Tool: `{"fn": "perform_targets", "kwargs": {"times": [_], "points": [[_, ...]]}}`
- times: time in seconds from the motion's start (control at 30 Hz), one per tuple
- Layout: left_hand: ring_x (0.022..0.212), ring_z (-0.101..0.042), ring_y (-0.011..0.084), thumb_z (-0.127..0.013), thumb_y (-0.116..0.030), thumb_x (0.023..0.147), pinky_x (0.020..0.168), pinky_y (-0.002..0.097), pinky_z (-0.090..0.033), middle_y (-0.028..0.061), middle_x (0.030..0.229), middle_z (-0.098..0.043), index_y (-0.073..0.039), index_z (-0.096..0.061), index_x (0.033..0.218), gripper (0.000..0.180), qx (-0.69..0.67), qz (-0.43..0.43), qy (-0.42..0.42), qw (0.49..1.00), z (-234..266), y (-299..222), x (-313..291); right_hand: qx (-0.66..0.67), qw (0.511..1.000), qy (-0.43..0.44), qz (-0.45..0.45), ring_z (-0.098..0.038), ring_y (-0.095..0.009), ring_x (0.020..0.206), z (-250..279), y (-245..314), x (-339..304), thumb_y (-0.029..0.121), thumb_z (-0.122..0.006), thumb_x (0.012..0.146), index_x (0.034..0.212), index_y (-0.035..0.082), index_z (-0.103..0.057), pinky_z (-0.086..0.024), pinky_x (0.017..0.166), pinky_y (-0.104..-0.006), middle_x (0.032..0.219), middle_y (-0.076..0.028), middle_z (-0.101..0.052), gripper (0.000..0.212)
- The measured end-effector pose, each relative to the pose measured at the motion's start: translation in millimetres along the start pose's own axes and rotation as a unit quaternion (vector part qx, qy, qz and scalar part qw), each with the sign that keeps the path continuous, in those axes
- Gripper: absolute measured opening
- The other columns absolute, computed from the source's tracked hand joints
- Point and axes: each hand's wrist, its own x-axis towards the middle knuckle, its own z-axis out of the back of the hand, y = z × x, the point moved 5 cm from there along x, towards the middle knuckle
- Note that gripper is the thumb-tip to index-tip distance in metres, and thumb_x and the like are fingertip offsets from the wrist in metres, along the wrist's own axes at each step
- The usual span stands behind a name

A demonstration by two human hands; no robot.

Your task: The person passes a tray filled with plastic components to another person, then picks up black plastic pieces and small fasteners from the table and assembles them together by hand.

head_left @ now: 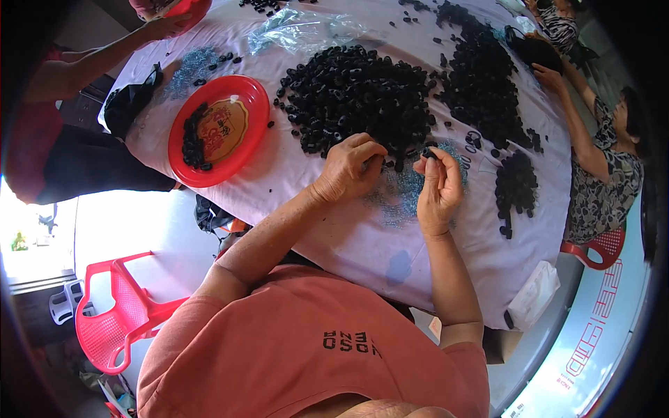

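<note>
- Right hand (440,191): thumb and fingertips pinched nearly closed on one small black piece (428,153), which sits at the tips, facing the left fingers.
- Left hand (348,167): fingers bent inward, tips close together just left of the held piece, apart from it. Whether they grip anything: cannot tell.
- Beyond the left fingertips: large heap of black pieces (355,97), its near edge just by the knuckles.
- Between and below both hands' fingers: scatter of small bluish clear bits (404,191) on the pale tablecloth (348,240).
- Well left of the left fingers: red tray (256,118) with a row of black pieces along its left inner side.
- Step (judged): one piece being handled at the fingertips, probably with the clear bits.
- Next move (judged): calls for a steady right pinch and a precise left-finger approach; so small a piece could slip.
</note>
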Motion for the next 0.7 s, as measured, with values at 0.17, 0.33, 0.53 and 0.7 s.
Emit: {"fn": "perform_targets", "kwargs": {"times": [0.17,0.33,0.53,0.7], "points": [[0.075,-0.064,0.0280,-0.067,0.000,0.077,0.062,0.0347,-0.053,0.0104,0.085,-0.062,-0.004,-0.068,0.091,0.015,0.020,-0.024,0.027,0.999,4,-1,-1,0.000,1.000,0.007,-0.013,-0.062,-0.010,0.078,1,0,1,0.003,-0.054,0.098,0.111,-0.001,-0.060,-0.053,0.074,-0.0225,0.091,-0.004,-0.062,0.015],[0.082,-0.062,0.0270,-0.070,-0.003,0.073,0.069,0.0371,-0.052,0.0092,0.086,-0.061,-0.006,-0.069,0.087,0.015,0.021,-0.073,0.096,0.992,4,-15,-3,-0.009,1.000,0.016,0.001,-0.062,-0.010,0.077,1,-1,2,0.002,-0.055,0.097,0.111,-0.002,-0.061,-0.054,0.074,-0.0227,0.090,-0.004,-0.061,0.016],[0.081,-0.061,0.0275,-0.070,-0.004,0.074,0.068,0.0369,-0.051,0.0072,0.086,-0.060,-0.009,-0.070,0.088,0.014,0.081,-0.061,0.003,0.995,9,-2,-2,0.008,1.000,0.014,-0.021,-0.062,-0.009,0.077,-2,7,11,0.003,-0.058,0.096,0.111,-0.001,-0.064,-0.055,0.072,-0.0232,0.090,-0.004,-0.062,0.017],[0.081,-0.059,0.0262,-0.071,-0.005,0.071,0.069,0.0372,-0.050,0.0045,0.086,-0.059,-0.012,-0.071,0.088,0.018,0.122,-0.073,0.022,0.990,0,-4,-1,0.236,0.941,-0.034,-0.241,-0.064,-0.010,0.077,-10,-4,11,0.009,-0.061,0.095,0.112,0.004,-0.066,-0.056,0.073,-0.0241,0.091,-0.005,-0.067,0.018]]}}
